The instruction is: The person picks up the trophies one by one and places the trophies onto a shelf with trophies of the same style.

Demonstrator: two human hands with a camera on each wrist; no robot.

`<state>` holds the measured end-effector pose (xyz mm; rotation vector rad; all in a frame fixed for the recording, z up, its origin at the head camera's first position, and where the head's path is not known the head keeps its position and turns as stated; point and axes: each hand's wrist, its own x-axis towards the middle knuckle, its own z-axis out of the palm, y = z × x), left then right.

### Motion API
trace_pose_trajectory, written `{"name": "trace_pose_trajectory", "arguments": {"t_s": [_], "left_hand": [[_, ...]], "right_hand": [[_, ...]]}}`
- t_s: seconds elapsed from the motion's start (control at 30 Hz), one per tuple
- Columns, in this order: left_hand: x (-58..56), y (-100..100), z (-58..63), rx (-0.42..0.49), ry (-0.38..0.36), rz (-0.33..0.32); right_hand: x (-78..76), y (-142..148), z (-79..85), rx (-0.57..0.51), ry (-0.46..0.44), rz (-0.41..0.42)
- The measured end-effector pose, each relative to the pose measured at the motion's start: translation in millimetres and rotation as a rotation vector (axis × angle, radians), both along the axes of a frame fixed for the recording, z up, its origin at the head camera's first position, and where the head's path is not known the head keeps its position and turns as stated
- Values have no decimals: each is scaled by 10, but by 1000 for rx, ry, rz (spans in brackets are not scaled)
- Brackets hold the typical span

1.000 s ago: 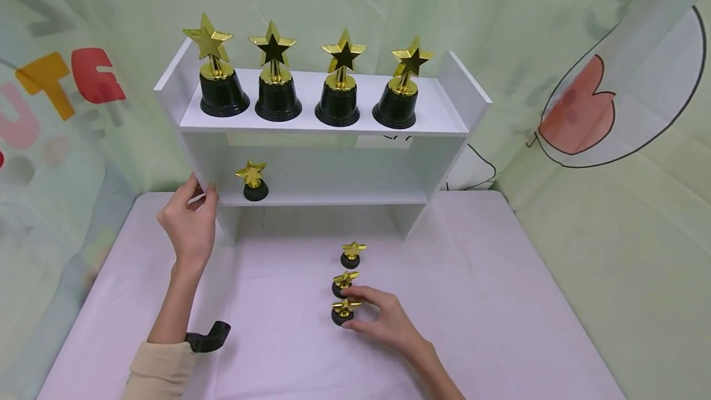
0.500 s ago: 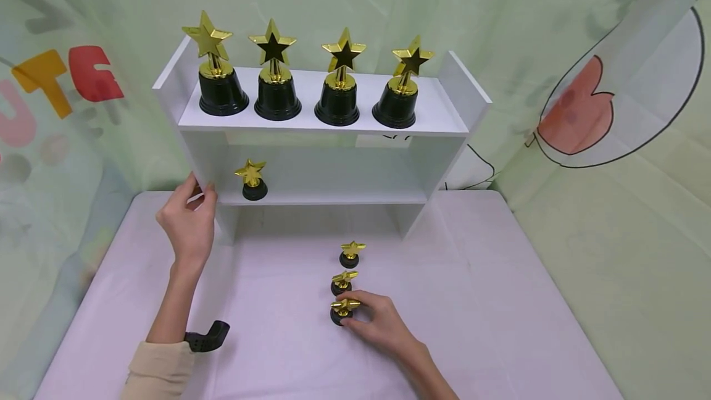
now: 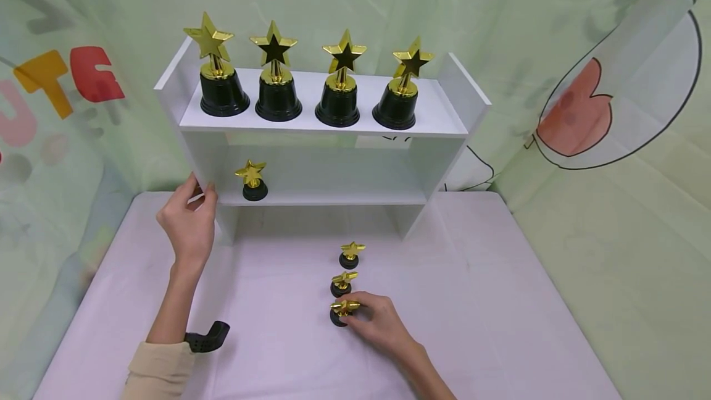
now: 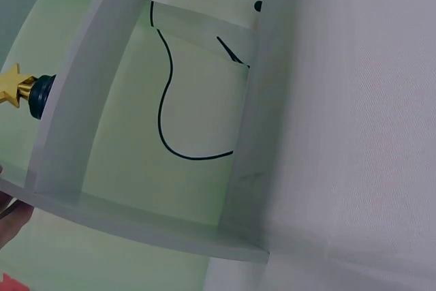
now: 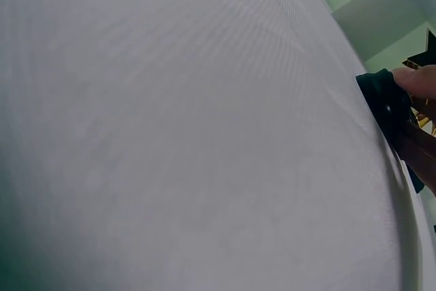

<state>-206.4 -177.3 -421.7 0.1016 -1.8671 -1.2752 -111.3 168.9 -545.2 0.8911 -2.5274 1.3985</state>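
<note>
My right hand (image 3: 383, 326) pinches the nearest small star trophy (image 3: 337, 317), a gold star on a black base, standing on the table. In the right wrist view, thumb and fingers sit around its black base (image 5: 383, 103). Just beyond it in a column stand a second small trophy (image 3: 340, 289) and a third (image 3: 349, 261). My left hand (image 3: 189, 227) holds the left side panel of a white shelf (image 3: 333, 195), thumb in front. Another small trophy (image 3: 255, 190) stands at the left end of the middle shelf; the left wrist view shows it sideways.
Several larger star trophies, such as the leftmost (image 3: 223, 94), line the top shelf. A white cloth covers the table (image 3: 489, 301). Printed curtains (image 3: 600, 221) hang behind and at both sides. A black band with a device (image 3: 208, 337) is on the left wrist.
My right hand has shifted slightly left and its thumb and fingers have drawn in on the nearest small trophy. My left hand stays on the shelf panel.
</note>
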Motion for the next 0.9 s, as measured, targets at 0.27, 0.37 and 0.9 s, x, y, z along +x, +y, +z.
{"name": "trace_pose_trajectory", "arguments": {"t_s": [0.27,0.37,0.9], "left_hand": [[7,3,6,6,3,-3],[6,3,3,6,1,-3],[-8,-10,-7,-8,11,-7]], "right_hand": [[2,-12,6,20,-12,-19],[-2,-6,1,13,-2,-14],[40,4,110,36,-71,19]]}}
